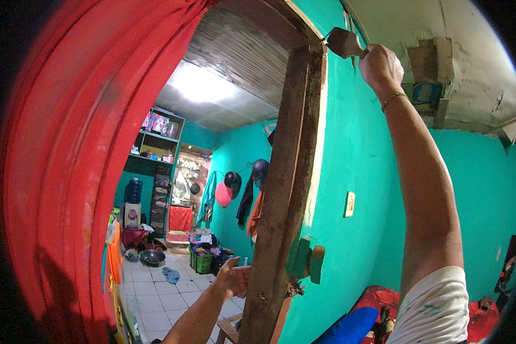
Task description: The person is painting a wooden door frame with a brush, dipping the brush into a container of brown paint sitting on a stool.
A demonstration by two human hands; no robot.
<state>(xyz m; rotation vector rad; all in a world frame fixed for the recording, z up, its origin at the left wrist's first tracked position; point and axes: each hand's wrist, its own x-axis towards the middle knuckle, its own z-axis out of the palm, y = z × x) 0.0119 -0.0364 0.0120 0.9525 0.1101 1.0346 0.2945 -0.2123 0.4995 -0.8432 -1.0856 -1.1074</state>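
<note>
Right hand [381,67] raised high, fist closed around the handle of a wide brush [344,43].

The brush juts up and leftward from the fist, its dark head at the upper corner of the brown door frame [284,172], beside the turquoise wall [355,155]; exact contact is unclear. Well below it, the left hand [233,279] is partly open, thumb up, next to the frame's post; whether its fingers touch the wood I cannot tell. A red curtain [57,172] hangs at left, and a light switch [350,204] sits on the wall. Through the doorway, a green basket [201,264] stands on floor tiles, a dark basin [152,258] to its left, a blue bottle [133,189] farther back.
</note>
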